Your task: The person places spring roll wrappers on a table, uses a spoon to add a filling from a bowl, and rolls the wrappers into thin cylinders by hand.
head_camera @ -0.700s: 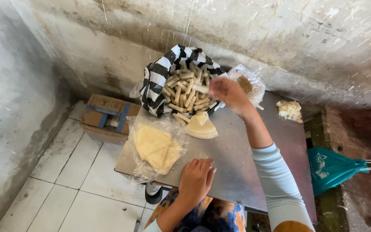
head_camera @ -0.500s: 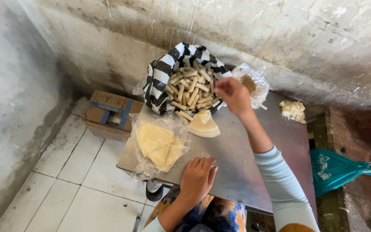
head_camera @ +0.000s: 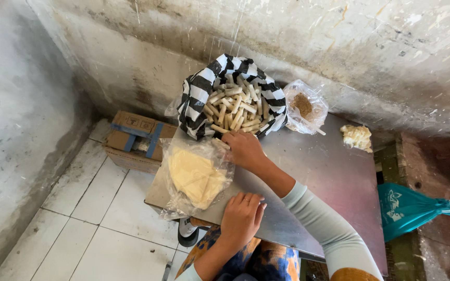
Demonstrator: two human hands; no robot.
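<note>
My right hand [head_camera: 243,151] lies palm down on the metal table [head_camera: 334,177], just in front of a black-and-white striped bag [head_camera: 199,91] filled with several pale rolled sticks [head_camera: 235,106]. It covers the spot where a small pale wrapper sheet lay; whether it grips the sheet is hidden. My left hand [head_camera: 241,218] rests flat on the table's near edge and holds nothing. Left of both hands lies a clear plastic bag of yellow wrapper sheets [head_camera: 196,177].
A small clear bag with brown filling [head_camera: 303,106] and a pale lump [head_camera: 357,137] sit at the table's back, against a rough concrete wall. A cardboard box [head_camera: 134,140] stands on the tiled floor at left. A teal bag [head_camera: 407,208] hangs at right.
My right hand has come down from over the striped bag to the table and now covers the small wrapper sheet. My left hand has stayed on the table edge.
</note>
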